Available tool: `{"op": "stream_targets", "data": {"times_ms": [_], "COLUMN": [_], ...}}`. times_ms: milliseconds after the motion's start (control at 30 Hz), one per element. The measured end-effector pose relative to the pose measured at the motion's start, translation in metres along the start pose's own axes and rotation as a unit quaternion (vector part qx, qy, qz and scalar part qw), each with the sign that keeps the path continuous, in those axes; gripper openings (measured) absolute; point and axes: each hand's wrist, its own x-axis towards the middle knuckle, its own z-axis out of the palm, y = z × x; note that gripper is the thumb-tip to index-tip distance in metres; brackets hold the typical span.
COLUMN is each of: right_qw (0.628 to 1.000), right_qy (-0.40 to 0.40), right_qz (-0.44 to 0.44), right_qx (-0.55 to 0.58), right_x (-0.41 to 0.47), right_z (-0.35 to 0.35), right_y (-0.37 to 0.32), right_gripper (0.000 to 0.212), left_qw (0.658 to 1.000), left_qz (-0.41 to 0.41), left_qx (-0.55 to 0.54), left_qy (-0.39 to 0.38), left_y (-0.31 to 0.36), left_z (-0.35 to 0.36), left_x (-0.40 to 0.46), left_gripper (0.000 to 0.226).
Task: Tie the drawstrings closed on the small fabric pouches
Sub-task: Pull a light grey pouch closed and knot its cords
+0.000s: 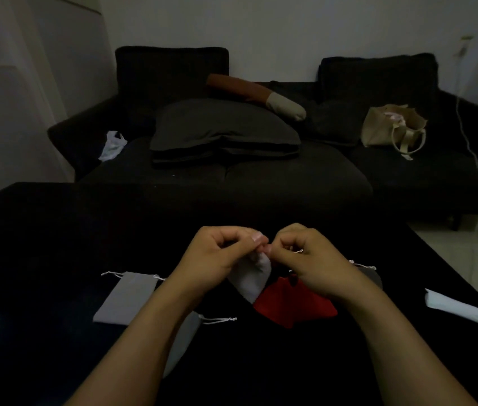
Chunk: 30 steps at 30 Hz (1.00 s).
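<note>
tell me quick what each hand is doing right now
Left hand: pinching the top of the light grey pouch.
Right hand: fingers curled, pinching at the same pouch top.

Dim, underexposed; table (56,244) nearly black. Soft focus, grainy shadows. Wide-angle bending at edges; walls faintly lit.

Held above the black table (56,244): a white pouch (251,278), its top pinched between left hand (217,253) and right hand (311,253), fingers (256,240) curled. Just beneath, a red pouch (293,303). Left, a grey pouch (126,297) lying flat. Beyond, a dark sofa (261,177) bearing a beige bag (390,127).
</note>
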Motion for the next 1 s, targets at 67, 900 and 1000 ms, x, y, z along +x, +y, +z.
{"op": "stream_targets", "data": {"times_ms": [67,900,1000], "right_qw": [0.998,0.990,0.991], "right_qy": [-0.004,0.013,0.032], "right_qz": [-0.015,-0.122,-0.131], "right_qx": [-0.057,-0.069,0.010], "right_x": [0.001,0.000,-0.003], "right_z": [0.001,0.003,0.002], "right_y": [0.003,0.000,-0.003], "right_gripper": [0.024,0.022,0.016], "left_qw": [0.999,0.989,0.994], "left_qz": [-0.027,-0.038,-0.043], "left_qx": [-0.034,0.110,0.072], "left_qy": [-0.001,-0.089,-0.075], "left_y": [-0.002,-0.001,0.003], "left_z": [0.003,-0.018,-0.019], "left_x": [0.001,0.000,-0.001], "left_gripper": [0.028,0.015,0.019]}}
